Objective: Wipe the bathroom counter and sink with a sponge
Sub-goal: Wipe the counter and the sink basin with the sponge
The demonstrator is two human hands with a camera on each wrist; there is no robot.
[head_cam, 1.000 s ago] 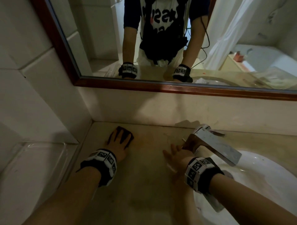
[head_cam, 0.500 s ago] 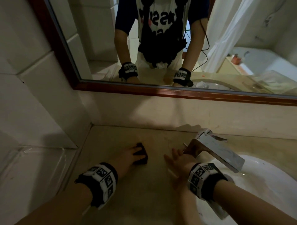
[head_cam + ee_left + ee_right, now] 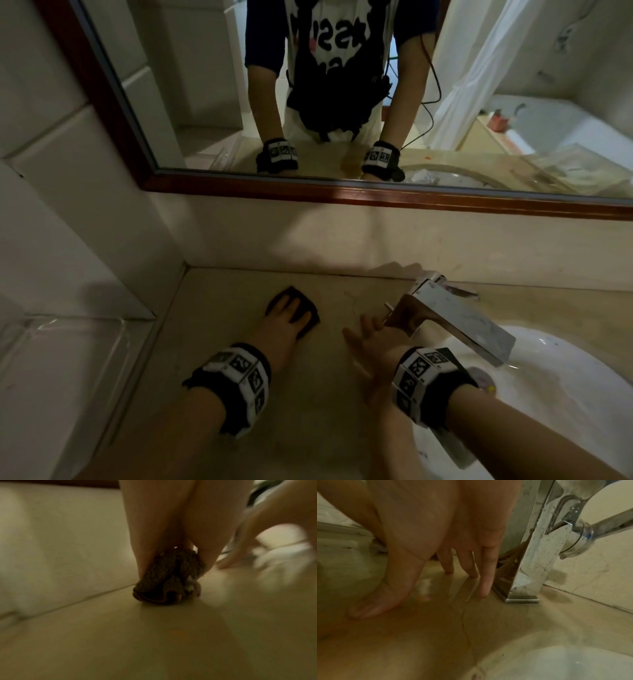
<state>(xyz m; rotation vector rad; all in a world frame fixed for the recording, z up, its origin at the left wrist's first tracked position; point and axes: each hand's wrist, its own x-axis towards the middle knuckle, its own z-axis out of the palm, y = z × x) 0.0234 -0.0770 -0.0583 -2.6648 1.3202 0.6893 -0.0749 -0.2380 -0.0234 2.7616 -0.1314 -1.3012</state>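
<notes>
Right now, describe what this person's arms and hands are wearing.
Both forearms are bare, with no sleeves reaching them. The left hand and right hand wear no gloves. Each wrist carries a thick black band: the left wristband and right wristband are ringed with white square panels printed with black block-pattern markers. The mirror shows short dark-blue sleeves and a thin black cable by one arm.

Glossy stone counter (image 3: 308,411), chrome faucet (image 3: 455,318)

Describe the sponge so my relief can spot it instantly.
Start at the wood-framed mirror, then drop to the beige counter below it. Left of the chrome faucet, the left hand presses its fingers on the sponge, the only dark, coarse-textured thing there.
</notes>
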